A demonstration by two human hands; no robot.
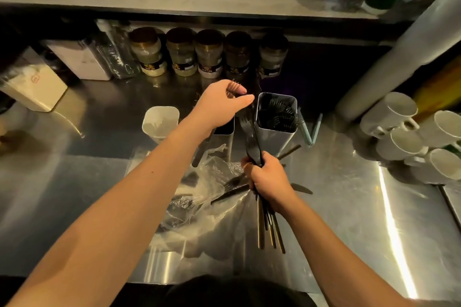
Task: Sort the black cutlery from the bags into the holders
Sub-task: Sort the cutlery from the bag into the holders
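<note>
My left hand [219, 104] pinches a black fork [233, 87] by its upper end, tines up, above the middle steel holder [224, 132], which my wrist mostly hides. My right hand [268, 179] grips a bundle of black cutlery [253, 144] with gold handles sticking out below my fist. The right holder [277, 117] stands full of black forks. An empty-looking white holder [161, 122] stands at the left. A crumpled clear plastic bag [199, 204] lies on the counter with a few black pieces in it.
Loose cutlery [301, 188] lies on the steel counter beside my right hand. White mugs [409, 137] are stacked at the right. Jars [209, 53] line the back under a shelf. A white box [32, 82] sits at the far left.
</note>
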